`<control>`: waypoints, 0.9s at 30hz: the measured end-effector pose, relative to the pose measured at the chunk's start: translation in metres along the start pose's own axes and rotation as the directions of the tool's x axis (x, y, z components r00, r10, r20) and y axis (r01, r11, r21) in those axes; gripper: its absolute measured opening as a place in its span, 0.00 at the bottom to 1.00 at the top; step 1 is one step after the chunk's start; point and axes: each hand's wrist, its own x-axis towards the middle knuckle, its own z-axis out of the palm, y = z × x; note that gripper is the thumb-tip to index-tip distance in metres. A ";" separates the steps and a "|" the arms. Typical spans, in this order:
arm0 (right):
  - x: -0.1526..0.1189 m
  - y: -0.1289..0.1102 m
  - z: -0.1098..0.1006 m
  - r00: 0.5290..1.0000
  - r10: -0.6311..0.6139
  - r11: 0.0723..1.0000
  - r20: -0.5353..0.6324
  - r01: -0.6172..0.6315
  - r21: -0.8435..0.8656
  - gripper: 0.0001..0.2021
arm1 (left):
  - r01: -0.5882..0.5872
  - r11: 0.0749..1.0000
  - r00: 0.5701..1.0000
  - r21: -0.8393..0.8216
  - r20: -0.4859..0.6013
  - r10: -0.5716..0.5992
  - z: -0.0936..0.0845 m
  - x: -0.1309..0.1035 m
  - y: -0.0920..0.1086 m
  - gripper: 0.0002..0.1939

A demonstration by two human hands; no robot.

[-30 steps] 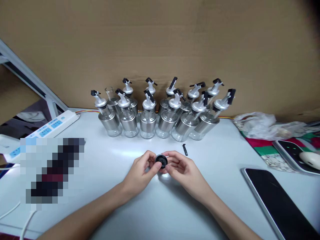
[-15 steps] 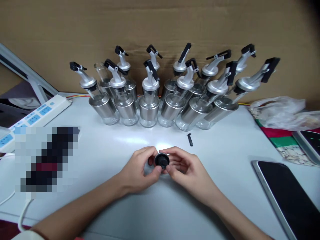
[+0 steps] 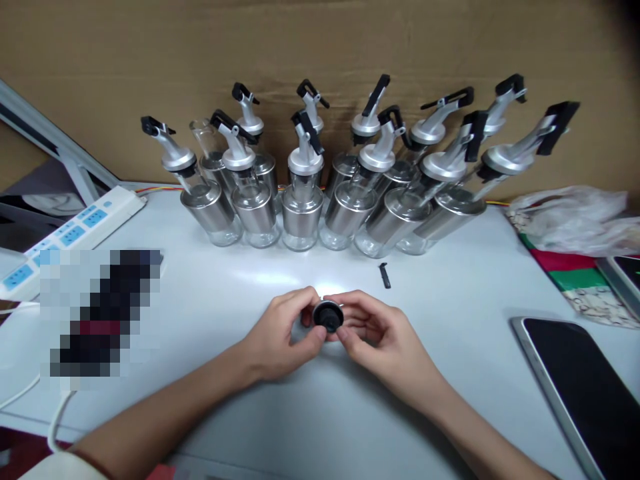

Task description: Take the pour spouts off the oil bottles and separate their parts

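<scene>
Head view, left side: a white power strip (image 3: pixel 75 233) lies on the table (image 3: pixel 240 413), with a pixelated dark object (image 3: pixel 103 313) near it and a white cable (image 3: pixel 56 417) at that object's near end. Glass bottles (image 3: pixel 303 217) with metal sleeves stand behind the hands in two rows; most carry silver pourer tops (image 3: pixel 305 160) with black levers, but an open-necked bottle (image 3: pixel 203 137) at rear left shows none. At centre, the left hand (image 3: pixel 285 333) pinches a round fitting (image 3: pixel 328 315), silver-rimmed and dark inside, thumb at its lower edge. The right hand (image 3: pixel 387 343) grips the opposite side by thumb and fingers. Beyond it, a small black piece (image 3: pixel 385 275) lies loose. Far right, a plastic bag (image 3: pixel 570 217) rests on patterned cloth (image 3: pixel 575 283); a dark-faced device (image 3: pixel 580 387) lies nearer.

Risks, as judged: the fitting could slip, being small and held at the fingertips. The black piece could be swept aside by the right hand, since nothing secures it. A forward knock could topple the closely set bottles.

Not verifiable: the fitting's far side and the grip pressure; fingers cover both. Front bottles mask the rear row. The dark-faced device is cut off by the frame.
</scene>
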 end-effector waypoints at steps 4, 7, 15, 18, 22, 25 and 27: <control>0.000 0.001 0.000 1.000 -0.019 1.000 0.002 0.019 -0.006 0.12 | 0.006 1.000 1.000 -0.012 0.013 -0.006 -0.001 0.000 -0.001 0.11; 0.001 0.001 0.000 1.000 -0.029 0.999 0.006 0.030 -0.012 0.11 | 0.008 1.000 1.000 -0.026 0.025 -0.007 -0.002 -0.001 0.000 0.11; -0.001 0.003 -0.001 0.999 -0.034 0.999 0.007 0.034 -0.029 0.11 | 0.025 0.999 0.999 0.046 0.024 -0.027 -0.002 0.001 0.003 0.10; -0.001 0.003 -0.001 1.000 -0.026 0.999 0.004 0.026 -0.034 0.11 | 0.045 0.998 0.999 0.052 0.021 -0.046 -0.001 0.001 0.003 0.09; 0.001 0.002 -0.001 0.999 -0.028 0.999 0.031 0.028 -0.022 0.11 | 0.041 0.998 0.999 0.057 0.032 -0.043 -0.001 0.000 0.001 0.10; 0.001 0.002 -0.002 1.000 -0.020 0.999 0.011 0.020 -0.033 0.11 | 0.041 0.997 0.998 0.062 0.048 -0.044 -0.002 0.000 0.001 0.10; 0.001 0.003 -0.002 1.000 -0.015 0.999 0.002 0.015 -0.038 0.10 | 0.045 0.998 0.997 0.053 0.057 -0.048 -0.002 0.000 0.002 0.10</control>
